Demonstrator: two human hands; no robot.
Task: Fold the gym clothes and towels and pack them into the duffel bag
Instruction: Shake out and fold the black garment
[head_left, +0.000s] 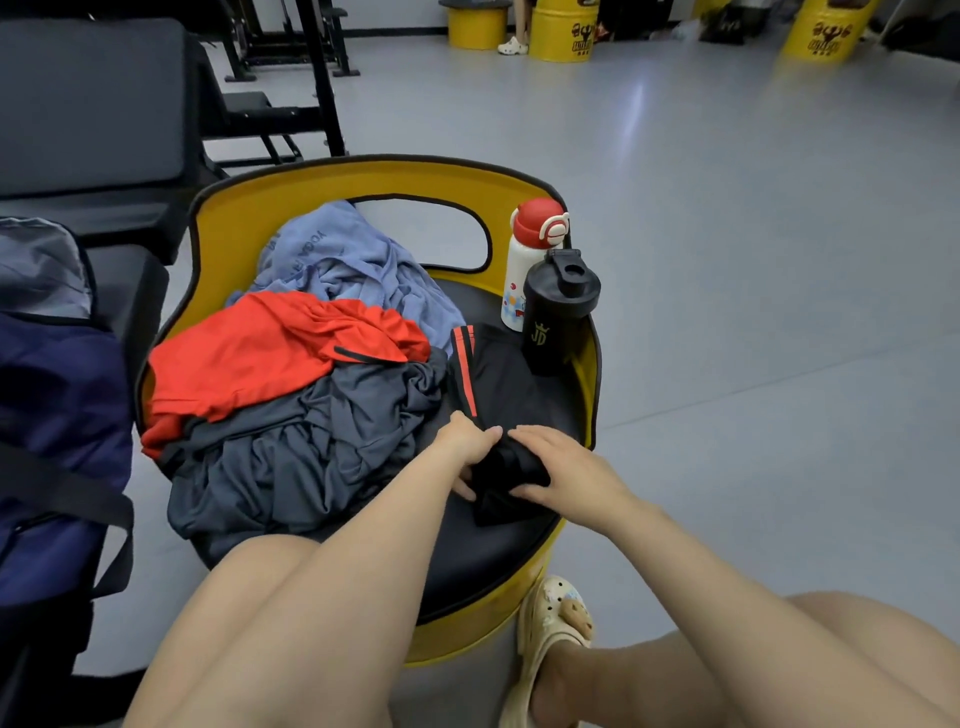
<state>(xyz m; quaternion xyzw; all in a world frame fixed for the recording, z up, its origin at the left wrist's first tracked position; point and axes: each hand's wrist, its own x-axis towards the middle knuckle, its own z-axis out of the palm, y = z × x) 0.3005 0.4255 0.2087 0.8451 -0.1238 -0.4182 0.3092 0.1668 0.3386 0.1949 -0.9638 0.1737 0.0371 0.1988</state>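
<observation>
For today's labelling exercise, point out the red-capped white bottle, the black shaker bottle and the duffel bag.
red-capped white bottle (518, 283): head view, on its white body.
black shaker bottle (551, 332): head view, on its body near the logo.
duffel bag (62, 415): head view, on its navy side panel.

Left hand (465, 441) fingers curled gripping, right hand (563, 467) fingers pressing flat
</observation>
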